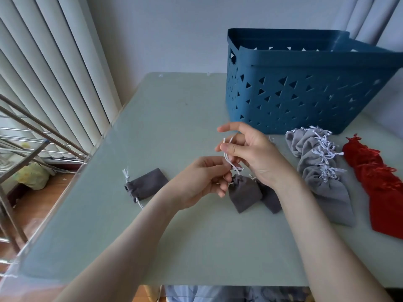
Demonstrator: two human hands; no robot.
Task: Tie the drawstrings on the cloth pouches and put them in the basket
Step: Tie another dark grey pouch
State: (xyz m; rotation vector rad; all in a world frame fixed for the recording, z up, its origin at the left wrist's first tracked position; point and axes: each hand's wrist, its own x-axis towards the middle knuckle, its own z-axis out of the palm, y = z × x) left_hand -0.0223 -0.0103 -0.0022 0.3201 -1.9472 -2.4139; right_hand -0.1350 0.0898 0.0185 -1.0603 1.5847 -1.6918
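Note:
A dark grey pouch [244, 194] lies at the table's middle with its mouth gathered. Its white drawstring [227, 159] runs up between my hands. My left hand [201, 182] pinches the string near the pouch's neck. My right hand [250, 151] holds the string's upper loop, index finger stretched out. A second dark grey pouch [270, 198] lies partly under my right wrist. A third dark grey pouch [146, 184] lies alone to the left, its strings loose. The blue basket [305, 90] stands at the back right; I cannot see inside it.
A row of light grey pouches [322, 168] with white strings lies right of my hands, and a row of red pouches [379, 182] beyond it. The pale green table [174, 118] ends at the left, where a metal rack [32, 136] and vertical blinds [54, 62] stand.

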